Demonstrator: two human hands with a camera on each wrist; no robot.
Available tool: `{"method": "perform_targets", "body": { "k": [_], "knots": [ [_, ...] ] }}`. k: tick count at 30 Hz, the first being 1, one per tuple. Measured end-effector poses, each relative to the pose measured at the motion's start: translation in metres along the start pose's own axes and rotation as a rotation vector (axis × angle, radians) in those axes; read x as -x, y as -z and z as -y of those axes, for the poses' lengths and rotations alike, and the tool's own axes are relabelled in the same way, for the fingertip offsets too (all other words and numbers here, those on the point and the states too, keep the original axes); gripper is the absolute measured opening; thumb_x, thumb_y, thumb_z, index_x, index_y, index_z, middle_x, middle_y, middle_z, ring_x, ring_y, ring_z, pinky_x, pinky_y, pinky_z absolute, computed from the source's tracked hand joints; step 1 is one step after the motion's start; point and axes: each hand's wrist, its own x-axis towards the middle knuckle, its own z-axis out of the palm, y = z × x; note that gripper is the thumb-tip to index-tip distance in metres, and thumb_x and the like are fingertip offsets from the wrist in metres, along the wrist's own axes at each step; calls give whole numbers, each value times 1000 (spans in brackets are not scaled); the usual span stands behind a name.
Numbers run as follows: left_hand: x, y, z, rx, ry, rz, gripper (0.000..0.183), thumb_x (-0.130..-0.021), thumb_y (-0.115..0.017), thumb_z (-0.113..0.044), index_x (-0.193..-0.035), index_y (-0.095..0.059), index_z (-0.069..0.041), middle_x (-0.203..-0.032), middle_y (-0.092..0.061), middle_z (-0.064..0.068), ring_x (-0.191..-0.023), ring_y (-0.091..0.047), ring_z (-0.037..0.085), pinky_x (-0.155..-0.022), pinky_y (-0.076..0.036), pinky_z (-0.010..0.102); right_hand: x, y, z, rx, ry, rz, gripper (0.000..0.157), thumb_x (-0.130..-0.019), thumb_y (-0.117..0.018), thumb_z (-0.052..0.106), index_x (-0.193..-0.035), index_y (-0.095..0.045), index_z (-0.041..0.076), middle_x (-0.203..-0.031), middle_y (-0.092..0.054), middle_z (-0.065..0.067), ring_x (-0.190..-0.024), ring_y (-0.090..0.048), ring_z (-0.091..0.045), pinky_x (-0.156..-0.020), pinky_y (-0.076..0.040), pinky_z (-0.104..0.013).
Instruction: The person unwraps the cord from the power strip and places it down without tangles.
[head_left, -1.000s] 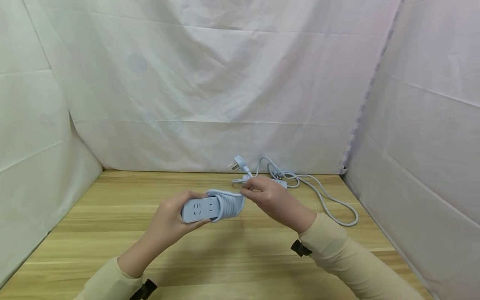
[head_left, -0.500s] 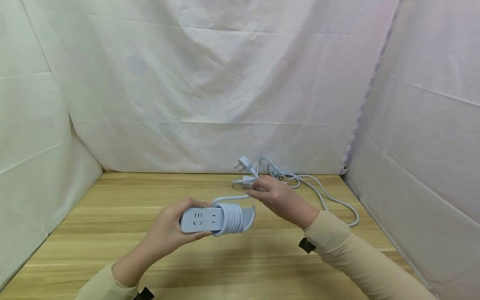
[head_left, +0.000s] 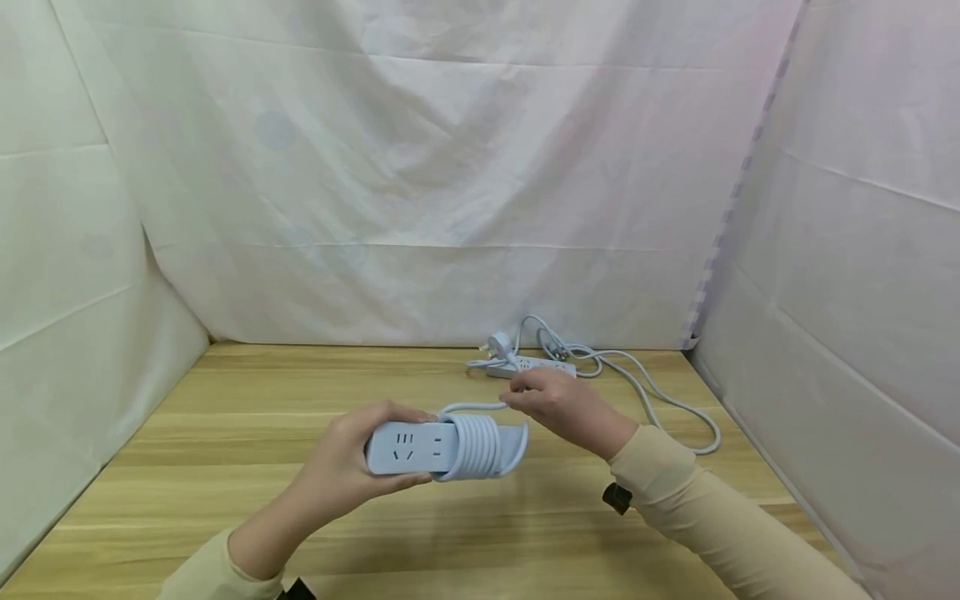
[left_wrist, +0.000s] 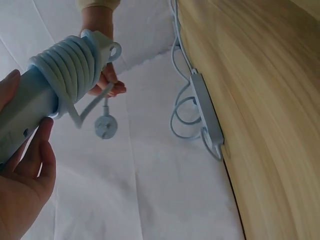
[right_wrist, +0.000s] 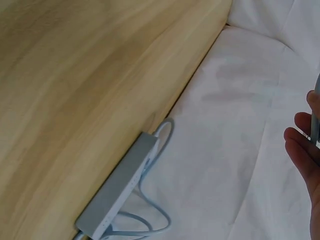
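My left hand (head_left: 352, 454) grips one end of a pale blue power strip (head_left: 412, 447), its socket face toward me, held up over the table. The strip's cord (head_left: 477, 447) is wound in several tight turns around its other end. From the coil a short free length runs to my right hand (head_left: 558, 404), which pinches it close behind the plug. The three-pin plug (head_left: 500, 346) sticks up past the fingers. In the left wrist view the plug (left_wrist: 106, 127) hangs beyond the pinching fingers, and the coil (left_wrist: 67, 70) shows from its other side.
A second power strip (head_left: 534, 365) lies at the back of the wooden table (head_left: 300, 500), near the white cloth wall (head_left: 465, 183). Its loose cord (head_left: 667, 400) loops out to the right. Cloth also hangs along both sides.
The wound strip has come lower and shifted slightly right in the head view. My right hand has moved a little right and down, drawing out the free cord; the plug has turned.
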Motion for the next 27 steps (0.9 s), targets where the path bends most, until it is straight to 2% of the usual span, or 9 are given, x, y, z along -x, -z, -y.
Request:
{"method": "perform_targets", "body": {
  "k": [3,5,10,15,18,21,24,26,27],
  "knots": [
    [1,1,-2,47,-18,-24,49,-69,-90,-20,-112,-66,-21,-113,-69,-5,-86,-65,14,-71,-53,30,7,-4,-1,-8,-3,11,22,-78,-79,-1,-97,-74,9,-88,-62,-2,-73,-57,-12,-63,-48,-24],
    [2,2,-2,79,-22,-47,50,-68,-90,-16,-112,-65,-20,-113,-69,-3,-88,-65,15,-72,-54,30,11,-7,-1,-15,-2,11,22,-77,-80,-3,-94,-74,9,-88,-62,-2,-74,-58,-13,-64,-49,-26],
    [3,5,0,112,-9,-123,53,-66,-90,-6,-113,-65,-15,-114,-69,1,-88,-66,15,-70,-54,29,20,-11,5,-44,-22,16,8,-84,-75,1,-86,-71,8,-85,-59,-2,-70,-52,-12,-61,-46,-24],
    [3,8,2,66,52,-213,54,-65,-90,-6,-112,-66,-15,-112,-70,-2,-85,-65,14,-67,-53,27,26,-10,14,-76,-44,9,10,-81,-78,3,-89,-74,7,-83,-60,0,-68,-50,-8,-59,-43,-20],
    [4,11,3,25,91,-245,53,-66,-91,-10,-112,-66,-18,-110,-70,-5,-84,-63,13,-66,-52,26,29,-7,21,-77,-61,7,15,-76,-81,1,-89,-75,6,-83,-61,0,-69,-52,-9,-60,-44,-20],
    [5,13,5,-24,111,-266,52,-66,-91,-13,-112,-67,-19,-108,-70,-8,-84,-62,12,-67,-50,25,32,-3,27,-70,-71,11,15,-76,-81,2,-89,-75,6,-84,-61,1,-70,-52,-9,-61,-45,-19],
    [7,16,7,-74,126,-286,51,-66,-92,-15,-111,-67,-20,-105,-69,-9,-83,-60,11,-66,-48,24,35,3,32,-62,-63,13,11,-81,-78,5,-91,-76,7,-86,-61,1,-73,-53,-10,-62,-45,-19],
    [8,17,9,-98,136,-295,51,-66,-92,-16,-111,-68,-20,-103,-69,-9,-82,-60,11,-66,-48,23,36,6,35,-56,-52,8,7,-89,-71,10,-93,-76,7,-87,-61,1,-75,-54,-11,-63,-46,-19],
    [8,18,10,-107,142,-298,51,-65,-92,-16,-110,-68,-20,-103,-69,-9,-81,-60,11,-65,-48,24,36,8,37,-48,-42,3,11,-93,-67,12,-93,-76,6,-88,-61,0,-76,-56,-12,-64,-47,-19]
  ]
}}
